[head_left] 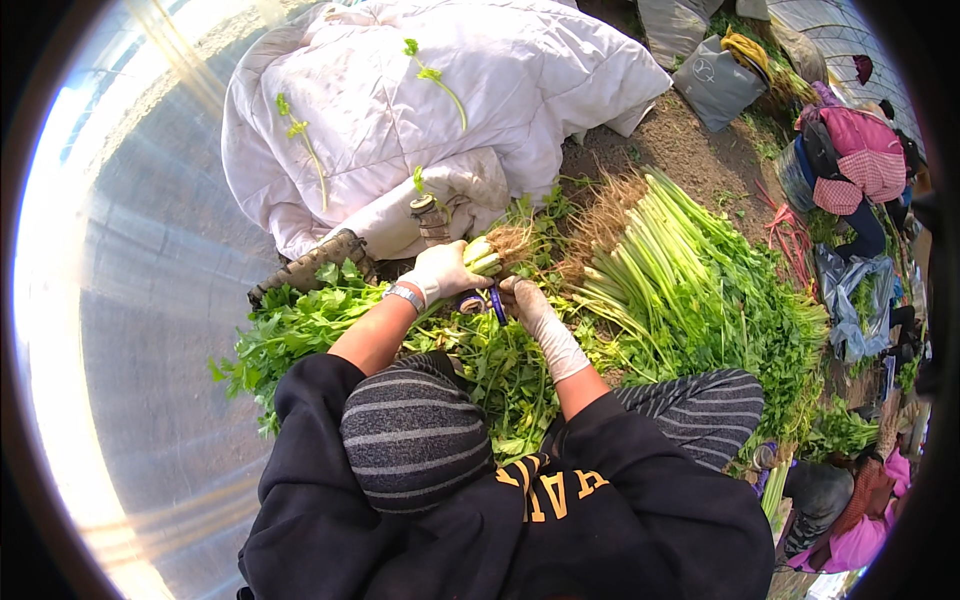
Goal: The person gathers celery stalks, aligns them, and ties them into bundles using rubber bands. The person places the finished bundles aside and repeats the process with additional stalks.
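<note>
My left hand (442, 271), in a pale glove with a metal-band wristwatch above it, is wrapped around a bunch of celery (482, 256). The bunch's rooty ends point up and right, and its leaves spread out past my left forearm. Just below the stalks, my right hand (531, 306), also gloved, pinches a strip of purple tape (497, 306). A tape roll (471, 302) hangs beside the strip, partly hidden under the bunch. Loose celery leaves (506, 375) cover the ground between my striped-trousered knees.
A big pile of celery (675, 270) lies to the right, roots up. Ahead is a white quilt (420, 112) with loose sprigs on it. Plastic sheeting (165, 300) curves along the left. A grey bag (716, 82) stands at the back right. Other people (855, 157) work along the right side.
</note>
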The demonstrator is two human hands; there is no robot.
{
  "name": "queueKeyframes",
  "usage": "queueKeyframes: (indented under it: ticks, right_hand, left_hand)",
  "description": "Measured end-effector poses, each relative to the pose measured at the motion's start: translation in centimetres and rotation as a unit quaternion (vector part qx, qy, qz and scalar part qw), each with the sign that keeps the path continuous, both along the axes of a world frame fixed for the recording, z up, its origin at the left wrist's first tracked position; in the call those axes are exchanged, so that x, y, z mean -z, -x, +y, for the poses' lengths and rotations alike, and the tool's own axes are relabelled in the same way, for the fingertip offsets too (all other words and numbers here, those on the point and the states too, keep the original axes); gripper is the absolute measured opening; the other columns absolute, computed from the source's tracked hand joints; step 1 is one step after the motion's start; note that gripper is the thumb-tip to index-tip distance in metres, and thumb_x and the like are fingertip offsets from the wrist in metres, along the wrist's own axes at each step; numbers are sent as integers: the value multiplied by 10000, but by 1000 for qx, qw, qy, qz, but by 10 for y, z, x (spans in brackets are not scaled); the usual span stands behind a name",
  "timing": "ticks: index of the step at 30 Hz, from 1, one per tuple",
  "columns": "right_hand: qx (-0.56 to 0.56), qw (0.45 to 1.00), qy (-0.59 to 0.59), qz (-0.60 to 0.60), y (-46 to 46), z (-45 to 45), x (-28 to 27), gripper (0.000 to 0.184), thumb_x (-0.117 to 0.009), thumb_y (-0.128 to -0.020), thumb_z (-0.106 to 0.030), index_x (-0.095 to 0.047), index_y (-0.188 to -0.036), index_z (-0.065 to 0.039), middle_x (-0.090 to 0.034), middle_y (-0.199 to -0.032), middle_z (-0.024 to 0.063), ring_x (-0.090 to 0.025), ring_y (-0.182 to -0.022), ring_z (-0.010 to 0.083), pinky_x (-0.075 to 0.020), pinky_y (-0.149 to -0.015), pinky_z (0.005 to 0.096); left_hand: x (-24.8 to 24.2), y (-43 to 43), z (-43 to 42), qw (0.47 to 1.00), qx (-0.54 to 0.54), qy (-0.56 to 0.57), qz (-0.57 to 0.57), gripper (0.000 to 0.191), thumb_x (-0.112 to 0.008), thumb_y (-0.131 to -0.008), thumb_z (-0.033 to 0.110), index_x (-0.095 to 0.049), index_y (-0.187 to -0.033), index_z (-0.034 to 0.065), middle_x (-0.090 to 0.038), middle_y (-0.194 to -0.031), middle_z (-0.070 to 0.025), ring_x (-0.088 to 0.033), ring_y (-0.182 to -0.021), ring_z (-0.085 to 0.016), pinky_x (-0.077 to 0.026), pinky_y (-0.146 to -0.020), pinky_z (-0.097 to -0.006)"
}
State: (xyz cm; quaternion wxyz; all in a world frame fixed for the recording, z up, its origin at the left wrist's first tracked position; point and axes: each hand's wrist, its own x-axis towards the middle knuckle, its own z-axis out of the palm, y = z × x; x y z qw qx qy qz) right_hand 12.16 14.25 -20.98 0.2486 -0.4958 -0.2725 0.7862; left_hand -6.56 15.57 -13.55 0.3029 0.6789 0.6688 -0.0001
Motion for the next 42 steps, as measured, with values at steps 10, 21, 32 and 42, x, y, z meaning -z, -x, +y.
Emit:
queueKeyframes:
  ticks: [10, 21, 32, 42]
  right_hand:
    - [8, 996, -76, -41, -2, -8, -19, 416, -609, -916, -307, -560, -1228, -36, -621, -856, 9, -590, -640, 100, -469, -542, 213]
    - [6, 972, -228, -50, 9, -12, -13, 547, -696, -849, -370, -573, -1223, 9, -653, -1050, 83, -597, -811, 126, -498, -700, 257]
    - [2, 1000, -16, 24, -11, -5, 28, 677, -586, -855, -553, -477, -1327, -81, -635, -1149, 96, -618, -890, 208, -473, -808, 347]
    - [-11, 985, -61, 159, -25, 5, 26, 586, -571, -844, -186, -388, -1379, -36, -594, -1188, 124, -640, -929, 229, -532, -791, 320]
  left_hand:
    - [2, 1, 0, 1000, -8, 9, -3, 803, -717, -605, 653, -576, -1102, 38, -665, -1013, -180, -647, -942, -319, -504, -836, -396]
    - [2, 1, 1, 1000, 1, 12, -16, 859, -737, -575, 681, -569, -1118, 38, -661, -1002, -197, -641, -949, -339, -495, -841, -414]
    - [-2, 1, 1, 1000, 12, -16, -2, 712, -681, -637, 605, -603, -1069, 44, -674, -943, -193, -656, -894, -337, -512, -818, -407]
    - [-2, 0, 1, 1000, 5, 7, 2, 696, -679, -635, 560, -589, -1091, 42, -675, -935, -190, -659, -874, -328, -518, -806, -394]
